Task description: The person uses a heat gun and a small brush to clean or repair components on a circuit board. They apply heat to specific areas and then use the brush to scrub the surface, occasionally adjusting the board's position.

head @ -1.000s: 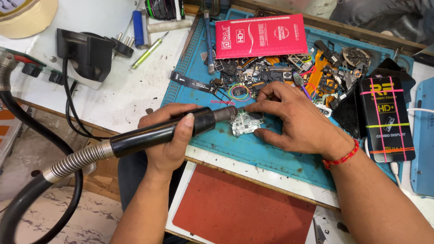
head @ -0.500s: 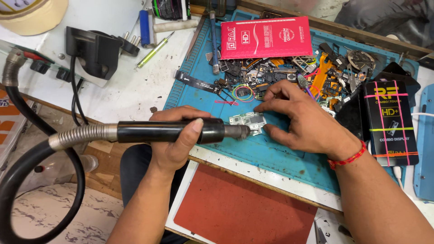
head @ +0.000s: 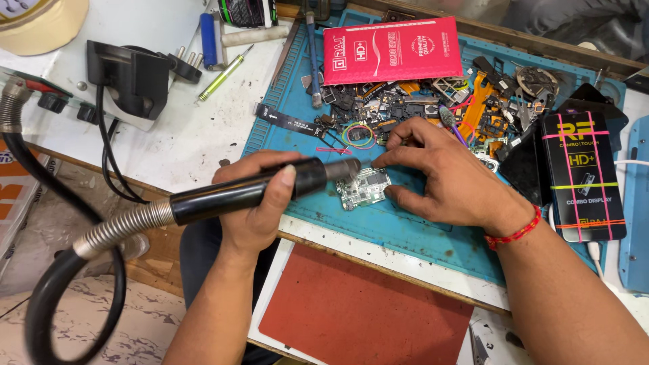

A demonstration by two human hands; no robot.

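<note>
My left hand (head: 260, 203) grips a black hot-air wand (head: 223, 196) with a ribbed metal hose (head: 115, 233) running down to the left. The wand's nozzle points at a small green circuit board (head: 364, 187) lying on the blue work mat (head: 405, 223). My right hand (head: 439, 176) rests on the mat just right of the board, with fingertips touching its upper and right edges. A red thread band sits on the right wrist.
A heap of small phone parts and flex cables (head: 433, 101) lies behind the hands. A red flat packet (head: 392, 51) sits at the mat's top, a black boxed display (head: 585, 176) at right, a black station (head: 132, 78) at left, a red pad (head: 358, 314) below.
The wand's rear has swung lower, so it now tilts up toward the board. The right hand stays at the board, its fingers shifted slightly.
</note>
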